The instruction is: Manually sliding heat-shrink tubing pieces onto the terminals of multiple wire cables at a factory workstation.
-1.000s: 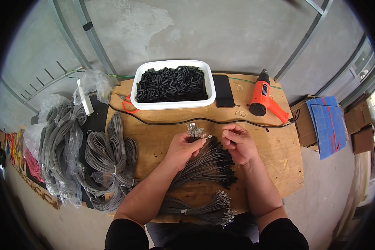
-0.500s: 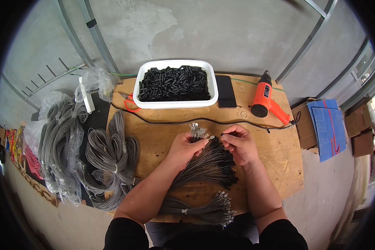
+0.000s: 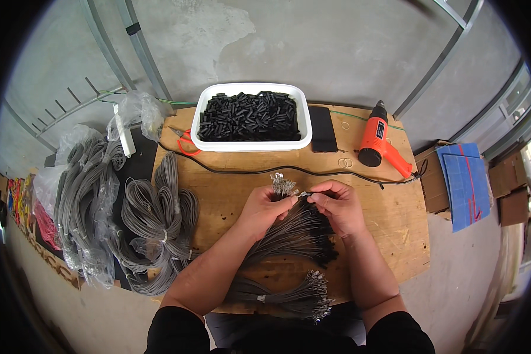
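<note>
Closed around a bunch of grey wires with bare metal terminals (image 3: 282, 184), my left hand (image 3: 262, 210) also pinches one wire whose terminal points to the right. A short black sleeve (image 3: 309, 195) is between the fingertips of my right hand (image 3: 340, 207), and it meets the end of that terminal. How far it sits over the metal is too small to tell. Below the hands lies a fan of grey wires (image 3: 283, 237), their right ends covered in black sleeves. Nearer to me rests another tied wire bundle (image 3: 289, 297) with bare metal ends.
Behind the hands stands a white tub (image 3: 253, 147) full of black sleeves (image 3: 248, 117). A phone (image 3: 323, 130), an orange heat gun (image 3: 374, 141) and rubber bands (image 3: 345, 163) lie right of it, red-handled pliers (image 3: 187, 143) left. A black cable (image 3: 265, 173) crosses the table. Coiled grey wires (image 3: 153, 227) fill the left.
My right hand has moved slightly left, bringing the black sleeve from a small gap to the terminal's tip. My left hand keeps its hold on the wires.
</note>
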A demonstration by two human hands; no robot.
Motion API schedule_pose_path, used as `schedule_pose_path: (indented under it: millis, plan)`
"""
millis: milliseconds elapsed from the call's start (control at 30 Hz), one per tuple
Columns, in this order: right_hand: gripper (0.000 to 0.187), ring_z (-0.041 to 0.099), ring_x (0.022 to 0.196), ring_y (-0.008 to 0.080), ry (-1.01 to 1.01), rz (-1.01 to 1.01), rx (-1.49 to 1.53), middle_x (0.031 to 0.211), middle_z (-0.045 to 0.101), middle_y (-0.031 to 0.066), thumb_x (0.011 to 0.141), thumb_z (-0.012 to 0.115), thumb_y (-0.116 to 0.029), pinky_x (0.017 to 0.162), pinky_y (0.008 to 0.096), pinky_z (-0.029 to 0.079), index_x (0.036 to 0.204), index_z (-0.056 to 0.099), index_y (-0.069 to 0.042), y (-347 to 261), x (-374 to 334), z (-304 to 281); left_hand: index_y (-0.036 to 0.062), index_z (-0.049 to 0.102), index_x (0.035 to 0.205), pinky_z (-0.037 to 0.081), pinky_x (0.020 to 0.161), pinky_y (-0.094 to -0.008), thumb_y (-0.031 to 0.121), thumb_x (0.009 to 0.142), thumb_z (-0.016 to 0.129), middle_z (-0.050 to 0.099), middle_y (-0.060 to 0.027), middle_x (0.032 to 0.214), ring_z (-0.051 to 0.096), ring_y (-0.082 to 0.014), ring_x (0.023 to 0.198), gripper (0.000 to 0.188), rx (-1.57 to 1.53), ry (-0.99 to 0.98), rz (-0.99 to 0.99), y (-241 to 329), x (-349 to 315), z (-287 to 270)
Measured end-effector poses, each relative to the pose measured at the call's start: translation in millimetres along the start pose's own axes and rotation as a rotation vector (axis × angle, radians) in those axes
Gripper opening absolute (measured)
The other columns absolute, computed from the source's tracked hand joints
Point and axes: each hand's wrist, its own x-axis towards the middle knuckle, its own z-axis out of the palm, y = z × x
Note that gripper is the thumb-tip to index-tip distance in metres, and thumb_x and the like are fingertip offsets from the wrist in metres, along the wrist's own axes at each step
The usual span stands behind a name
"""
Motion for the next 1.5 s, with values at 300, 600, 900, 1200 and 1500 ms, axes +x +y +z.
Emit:
schedule_pose_path:
  millis: [300, 600, 900, 1200, 1500]
  plan:
    - [0.017, 0.049, 0.063, 0.0021, 0.029, -0.041, -0.052, 0.085, 0.069, 0.0009, 0.089, 0.071, -0.002, 0.056, 0.0159, 0.038, 0.106, 0.069, -0.001, 0.5, -1.4, 3.1, 0.0022, 0.066, 0.090, 0.039, 0.053, -0.0213, 0.008, 0.088, 0.071, 0.060, 0.0017, 0.074, 0.051, -0.0051, 0.060, 0.008, 0.009, -0.013, 0.004, -1.7, 0.3, -0.9]
    - [0.016, 0.049, 0.063, 0.0020, 0.048, -0.181, -0.117, 0.084, 0.069, 0.0004, 0.089, 0.070, 0.000, 0.056, 0.0172, 0.039, 0.105, 0.074, -0.001, 6.9, 0.5, 2.5, 0.0020, 0.067, 0.086, 0.038, 0.053, -0.0216, 0.008, 0.086, 0.072, 0.059, 0.0020, 0.072, 0.050, -0.0052, 0.059, 0.008, 0.012, -0.044, -0.005, -0.8, -1.1, -0.2]
    - [0.013, 0.050, 0.063, 0.0023, 0.055, -0.169, -0.175, 0.081, 0.068, -0.0005, 0.088, 0.072, -0.001, 0.056, 0.0176, 0.040, 0.101, 0.073, 0.000, 8.3, 0.4, 2.0, -0.0001, 0.066, 0.087, 0.040, 0.055, -0.0234, 0.005, 0.085, 0.072, 0.059, -0.0001, 0.071, 0.052, -0.0075, 0.060, 0.008, 0.071, -0.055, -0.021, 1.9, -2.4, 0.5]
    - [0.011, 0.050, 0.063, 0.0028, 0.035, -0.173, -0.191, 0.079, 0.067, -0.0010, 0.087, 0.074, -0.002, 0.057, 0.0182, 0.041, 0.098, 0.072, 0.000, 9.6, 1.8, 2.1, -0.0010, 0.068, 0.091, 0.044, 0.058, -0.0230, 0.006, 0.086, 0.073, 0.062, -0.0014, 0.075, 0.055, -0.0081, 0.064, 0.010, 0.084, -0.073, -0.015, 1.3, -3.1, -0.7]
    - [0.016, 0.046, 0.057, 0.0054, 0.000, -0.035, 0.057, 0.080, 0.068, 0.0049, 0.093, 0.069, -0.012, 0.053, 0.0188, 0.037, 0.100, 0.068, 0.002, 2.7, 4.6, -4.0, -0.0017, 0.067, 0.095, 0.047, 0.064, -0.0236, 0.007, 0.089, 0.071, 0.064, -0.0035, 0.079, 0.058, -0.0096, 0.068, 0.012, 0.030, -0.079, -0.031, -1.7, -0.9, -4.4]
